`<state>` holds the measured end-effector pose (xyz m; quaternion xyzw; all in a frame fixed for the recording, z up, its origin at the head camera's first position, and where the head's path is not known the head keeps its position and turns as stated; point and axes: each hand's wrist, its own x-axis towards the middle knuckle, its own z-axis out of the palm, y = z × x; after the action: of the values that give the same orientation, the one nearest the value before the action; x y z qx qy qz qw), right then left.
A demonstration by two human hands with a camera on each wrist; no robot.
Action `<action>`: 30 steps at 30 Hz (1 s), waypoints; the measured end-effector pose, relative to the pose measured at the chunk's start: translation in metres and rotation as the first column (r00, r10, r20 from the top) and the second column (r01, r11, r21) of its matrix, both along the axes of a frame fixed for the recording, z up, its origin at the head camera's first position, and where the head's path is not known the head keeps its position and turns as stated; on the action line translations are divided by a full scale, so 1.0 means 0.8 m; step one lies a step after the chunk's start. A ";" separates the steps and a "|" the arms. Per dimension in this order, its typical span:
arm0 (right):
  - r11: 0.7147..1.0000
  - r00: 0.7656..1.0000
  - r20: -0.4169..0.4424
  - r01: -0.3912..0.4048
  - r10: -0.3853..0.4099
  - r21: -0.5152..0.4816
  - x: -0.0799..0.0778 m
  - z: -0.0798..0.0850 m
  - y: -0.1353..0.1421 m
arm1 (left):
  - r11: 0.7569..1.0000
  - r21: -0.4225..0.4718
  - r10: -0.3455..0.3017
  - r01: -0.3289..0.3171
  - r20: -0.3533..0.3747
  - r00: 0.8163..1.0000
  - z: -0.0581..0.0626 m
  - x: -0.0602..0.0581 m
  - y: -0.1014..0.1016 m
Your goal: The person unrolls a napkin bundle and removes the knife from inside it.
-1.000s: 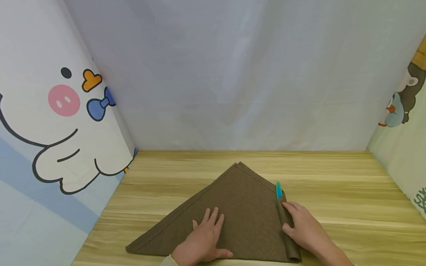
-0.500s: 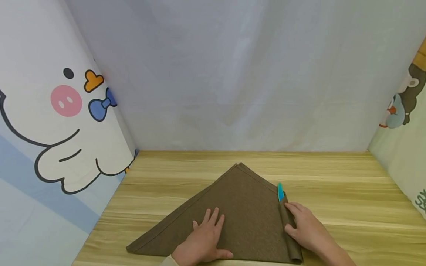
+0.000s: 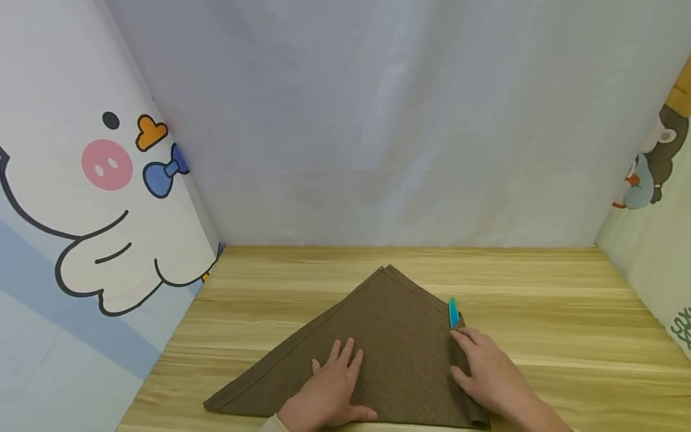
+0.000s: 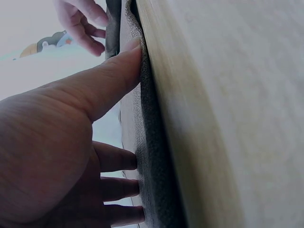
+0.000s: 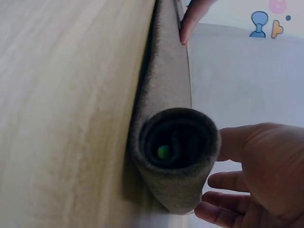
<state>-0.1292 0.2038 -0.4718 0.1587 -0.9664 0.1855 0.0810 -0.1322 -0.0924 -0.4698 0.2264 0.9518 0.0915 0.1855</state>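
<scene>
A brown cloth (image 3: pixel 405 354) lies folded into a triangle on the wooden table, its right side rolled up. My left hand (image 3: pixel 326 390) rests flat on it with fingers spread, the thumb near the front edge. Over the roll (image 5: pixel 166 95), my right hand (image 3: pixel 493 372) presses from above with relaxed fingers, fingertips and thumb at its left side. From the roll's far end sticks a turquoise, rounded blade-like piece (image 3: pixel 453 313). Looking into the near end in the right wrist view, I see coiled layers and a small green spot (image 5: pixel 163 152). The rest of that object is hidden inside.
The wooden table (image 3: pixel 572 312) runs back to a plain pale curtain (image 3: pixel 405 132). At the left hangs a sheet with a cartoon bird print (image 3: pixel 108 162), at the right a sheet with cartoon figures (image 3: pixel 664 156).
The right hand shifts slightly right along with the roll, then slides back left, its fingertips reaching further over the roll. The left hand stays in place.
</scene>
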 end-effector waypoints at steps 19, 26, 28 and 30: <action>0.995 1.000 -0.030 0.008 -0.005 0.097 -0.001 -0.010 0.004 | 1.000 0.014 -0.004 0.004 -0.021 1.000 -0.001 0.002 -0.002; 0.997 1.000 0.015 0.026 -0.027 0.068 -0.002 -0.010 0.008 | 1.000 0.010 -0.003 0.003 -0.019 1.000 -0.001 0.002 -0.002; 0.997 0.999 0.017 0.028 -0.030 0.069 -0.002 -0.011 0.009 | 1.000 0.011 -0.001 0.001 -0.012 1.000 -0.001 0.002 -0.002; 0.997 0.999 0.011 0.031 -0.031 0.067 -0.002 -0.012 0.012 | 1.000 0.009 0.001 -0.001 -0.008 1.000 -0.001 0.001 -0.002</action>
<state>-0.1308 0.2130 -0.4816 0.1452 -0.9748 0.1526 0.0729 -0.1312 -0.0944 -0.4706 0.2274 0.9522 0.0951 0.1807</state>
